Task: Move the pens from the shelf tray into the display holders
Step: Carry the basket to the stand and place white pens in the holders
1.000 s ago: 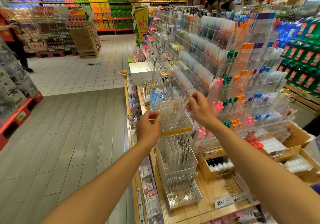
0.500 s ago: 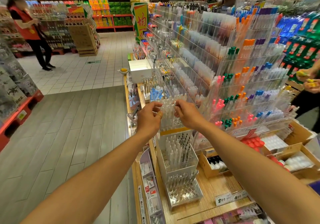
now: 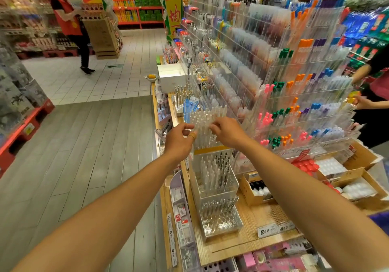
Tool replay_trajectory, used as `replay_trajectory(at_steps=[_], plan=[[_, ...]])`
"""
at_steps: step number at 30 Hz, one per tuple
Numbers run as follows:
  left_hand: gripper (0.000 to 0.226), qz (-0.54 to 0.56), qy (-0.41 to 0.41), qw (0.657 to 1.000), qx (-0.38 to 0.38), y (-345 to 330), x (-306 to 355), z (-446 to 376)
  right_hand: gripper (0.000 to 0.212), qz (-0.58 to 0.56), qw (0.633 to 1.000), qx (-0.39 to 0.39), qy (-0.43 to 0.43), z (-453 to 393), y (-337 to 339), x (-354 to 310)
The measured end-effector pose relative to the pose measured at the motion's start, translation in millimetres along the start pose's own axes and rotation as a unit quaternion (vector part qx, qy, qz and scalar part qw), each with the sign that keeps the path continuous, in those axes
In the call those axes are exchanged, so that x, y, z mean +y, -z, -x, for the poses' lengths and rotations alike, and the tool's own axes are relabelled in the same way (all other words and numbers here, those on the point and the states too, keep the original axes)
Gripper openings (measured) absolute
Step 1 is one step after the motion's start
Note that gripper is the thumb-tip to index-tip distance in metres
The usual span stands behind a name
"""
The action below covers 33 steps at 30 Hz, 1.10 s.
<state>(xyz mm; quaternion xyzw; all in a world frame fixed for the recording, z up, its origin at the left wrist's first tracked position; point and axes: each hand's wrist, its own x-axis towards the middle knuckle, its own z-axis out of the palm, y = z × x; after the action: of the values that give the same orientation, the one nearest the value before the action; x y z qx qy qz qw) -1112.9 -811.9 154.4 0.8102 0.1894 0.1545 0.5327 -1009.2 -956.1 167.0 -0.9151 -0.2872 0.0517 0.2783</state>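
Note:
A stepped clear acrylic display holder [image 3: 217, 189] stands on the wooden shelf [image 3: 259, 242]. Its top tier is packed with upright clear pens [image 3: 205, 117]. The middle tier holds clear and dark-tipped pens [image 3: 219, 170]. The bottom tier [image 3: 221, 222] shows mostly bare holes and a short row of pens. My left hand [image 3: 180, 140] and my right hand [image 3: 228, 132] meet at the top tier, each with its fingertips pinched on the clear pens. How many pens each hand grips is blurred.
A tall acrylic rack of coloured pens [image 3: 294, 86] rises right of the holder. An open white box [image 3: 171, 76] sits further along the shelf, cardboard boxes of bottles [image 3: 259, 189] to the right. One person in a red vest [image 3: 68, 19] stands in the aisle; another's hands [image 3: 362, 101] reach in at right.
My right hand came down and left from holding a tilted pen above the top tier. Both hands now meet at the clear pens. The person in red has walked into the aisle.

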Motion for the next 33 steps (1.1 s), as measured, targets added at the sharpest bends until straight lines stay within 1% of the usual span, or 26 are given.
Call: replay_trajectory(at_steps=[2,5,7,10,15,18,20,24,27,30,33], plan=[[0.016,0.014,0.011,1.0,-0.013,2.5,0.4,8.3,0.038,-0.029,1.0,-0.001,-0.007,3.6,-3.3,8.9],[0.011,0.028,0.025,0.999,-0.015,6.3,-3.5,23.9,0.032,-0.078,0.997,-0.017,-0.017,15.3,-9.4,19.3],[0.01,0.034,0.044,0.998,-0.021,9.3,-11.9,37.3,0.032,-0.113,0.993,-0.022,-0.028,31.0,-15.1,24.0],[0.011,0.052,0.079,0.995,-0.043,12.9,-28.5,63.8,0.035,-0.122,0.991,-0.03,-0.039,67.2,-24.5,29.6],[0.016,0.071,0.115,0.988,-0.078,14.3,-61.5,119.4,0.032,-0.185,0.979,-0.038,-0.071,151.8,-46.4,45.1],[0.021,0.05,0.127,0.985,-0.103,12.9,-78.1,163.5,0.033,-0.261,0.956,-0.052,-0.126,214.5,-61.3,54.8],[0.02,0.057,0.144,0.982,-0.112,12.6,-86.8,193.8,0.035,-0.271,0.949,-0.06,-0.149,254.1,-70.5,59.3],[0.024,0.069,0.198,0.968,-0.141,4.1,-105.1,260.7,0.028,-0.294,0.933,-0.073,-0.195,327.4,-85.7,64.0],[0.019,0.085,0.244,0.954,-0.15,-10.6,-119.2,303.6,0.03,-0.288,0.928,-0.072,-0.225,378.0,-99.9,70.8],[0.018,0.097,0.288,0.94,-0.153,-31.9,-135.5,339.5,0.029,-0.303,0.917,-0.077,-0.25,420.6,-112.7,88.5],[0.019,0.094,0.316,0.93,-0.163,-55.3,-152.3,373.9,0.026,-0.335,0.896,-0.081,-0.28,457.4,-127.2,117.2]])
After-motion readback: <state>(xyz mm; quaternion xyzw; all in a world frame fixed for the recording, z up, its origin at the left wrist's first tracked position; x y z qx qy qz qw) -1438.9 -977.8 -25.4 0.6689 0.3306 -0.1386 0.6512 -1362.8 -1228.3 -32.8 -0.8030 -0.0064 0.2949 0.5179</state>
